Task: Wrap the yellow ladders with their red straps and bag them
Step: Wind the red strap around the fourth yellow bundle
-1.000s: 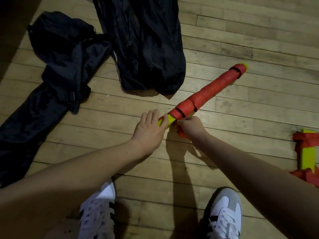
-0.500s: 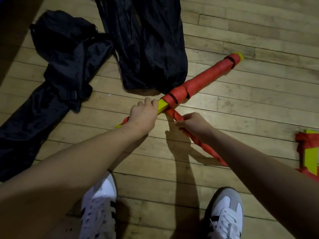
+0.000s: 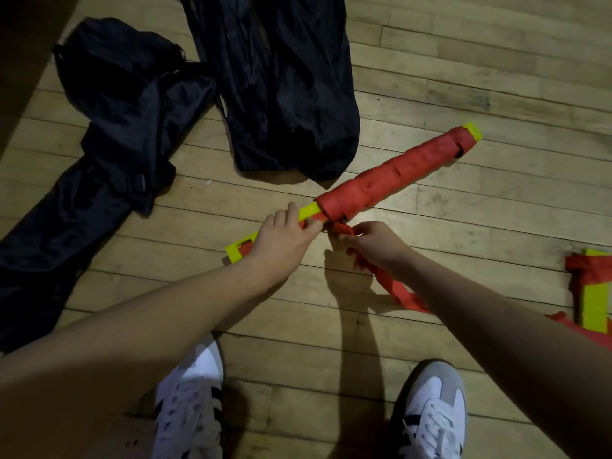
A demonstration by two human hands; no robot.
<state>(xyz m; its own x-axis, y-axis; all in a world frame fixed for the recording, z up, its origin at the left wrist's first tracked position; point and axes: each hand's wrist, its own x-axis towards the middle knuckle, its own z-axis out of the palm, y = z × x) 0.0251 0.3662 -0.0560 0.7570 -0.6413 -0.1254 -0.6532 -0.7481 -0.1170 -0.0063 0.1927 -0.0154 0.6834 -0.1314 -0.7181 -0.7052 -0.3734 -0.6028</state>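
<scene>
Two hands busy: left hand [image 3: 281, 241] fingers curled round flat plastic yellow ladder [image 3: 309, 212], right hand [image 3: 377, 245] pinching woven red strap [image 3: 395, 288], crinkly black nylon bag [image 3: 281, 77] nearby.

- Looks like a gym or sports hall: pale hardwood strip floor [image 3: 463, 77] underfoot.
- Black nylon kit bags [image 3: 281, 94] lie far left.
- White trainers [image 3: 192, 409] near.

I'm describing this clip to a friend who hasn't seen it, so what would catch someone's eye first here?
The bright yellow ladder bundle, mostly wound in red strap, lies diagonally across the middle of the wooden floor. The left hand grips its bare yellow end while the right hand pinches the loose red strap trailing toward the person. Crumpled black bags lie beyond, at upper left.
</scene>
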